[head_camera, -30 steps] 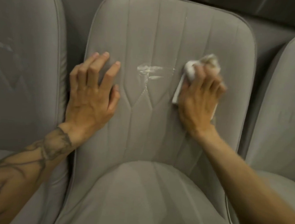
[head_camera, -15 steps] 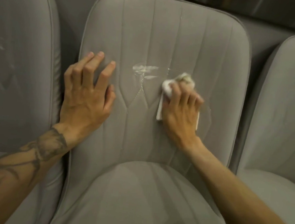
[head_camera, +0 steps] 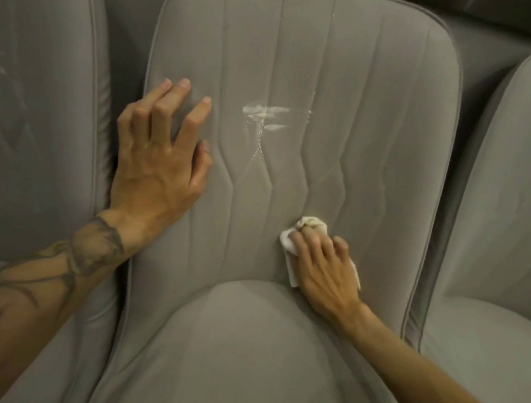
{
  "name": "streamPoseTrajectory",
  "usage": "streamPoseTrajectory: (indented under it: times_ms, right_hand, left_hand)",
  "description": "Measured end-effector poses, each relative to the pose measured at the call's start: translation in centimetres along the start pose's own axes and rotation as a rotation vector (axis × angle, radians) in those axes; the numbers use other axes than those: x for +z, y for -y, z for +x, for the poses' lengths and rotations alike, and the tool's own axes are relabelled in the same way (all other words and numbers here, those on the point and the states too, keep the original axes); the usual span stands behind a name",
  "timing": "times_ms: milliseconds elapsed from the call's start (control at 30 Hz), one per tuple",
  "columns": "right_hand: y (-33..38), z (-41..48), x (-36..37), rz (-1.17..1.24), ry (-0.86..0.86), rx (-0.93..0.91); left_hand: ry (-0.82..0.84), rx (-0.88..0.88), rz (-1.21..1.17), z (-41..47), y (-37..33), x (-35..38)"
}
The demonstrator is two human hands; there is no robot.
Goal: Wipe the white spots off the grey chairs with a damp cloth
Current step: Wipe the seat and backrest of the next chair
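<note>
One cloth [head_camera: 307, 226] under right hand [head_camera: 325, 271], seemingly pressed low on backrest [head_camera: 302, 60].

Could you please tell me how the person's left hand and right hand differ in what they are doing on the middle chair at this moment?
The left hand lies empty with fingers spread; the right hand presses a white cloth under curled fingers. The left hand rests at the backrest's left edge, level with the white smear; the right hand sits lower, near the seat cushion. The left forearm is tattooed; the right is bare. Both hands touch the middle chair, and neither touches the smear.
</note>
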State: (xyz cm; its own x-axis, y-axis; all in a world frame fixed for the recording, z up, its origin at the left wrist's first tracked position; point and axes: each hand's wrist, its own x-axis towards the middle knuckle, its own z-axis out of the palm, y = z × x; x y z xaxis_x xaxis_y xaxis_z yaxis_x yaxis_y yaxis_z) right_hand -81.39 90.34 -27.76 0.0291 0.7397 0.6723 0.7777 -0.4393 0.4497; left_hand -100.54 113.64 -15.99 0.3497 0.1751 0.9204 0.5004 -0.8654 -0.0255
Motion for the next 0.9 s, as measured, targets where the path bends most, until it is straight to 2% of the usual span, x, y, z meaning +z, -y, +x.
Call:
streamPoseTrajectory:
  times_ms: [67,200,233,333,433,567,667,733,833,900]
  right_hand:
    - [-0.6,0.4,0.4,0.034,-0.024,0.008]
    - [-2.1,6.8,0.3,0.115,-0.272,0.431]
    - [-1.3,7.3,0.5,0.124,-0.316,0.486]
    - [1.3,6.0,1.0,0.176,-0.319,0.384]
    - [-0.7,7.0,0.1,0.176,-0.280,0.338]
    - [-6.0,14.1,-2.4,0.094,-0.458,0.488]
    - [-6.3,17.8,-3.5,0.093,-0.581,0.666]
    - [-4.0,17.0,-3.0,0.161,-0.532,0.592]
    - [-3.4,14.7,-2.5,0.187,-0.386,0.307]
    - [-5.9,16.1,-2.9,0.153,-0.427,0.304]
  left_hand:
    - [0.000,-0.004,0.004,0.0,-0.1,-0.1]
    - [-0.008,-0.004,0.015,0.0,-0.1,-0.1]
    - [-0.009,-0.005,0.018,0.0,-0.2,-0.1]
    - [-0.007,-0.002,0.031,0.0,-0.2,-0.2]
    - [-0.006,-0.006,0.032,0.0,-0.3,-0.2]
    - [-0.004,-0.004,0.041,0.1,-0.1,-0.2]
    - [-0.004,-0.003,0.040,0.0,-0.1,-0.1]
    - [-0.001,0.000,0.032,0.1,-0.1,-0.1]
    - [0.001,-0.004,0.032,0.1,-0.1,-0.2]
    - [0.005,-0.008,0.032,0.2,-0.1,-0.2]
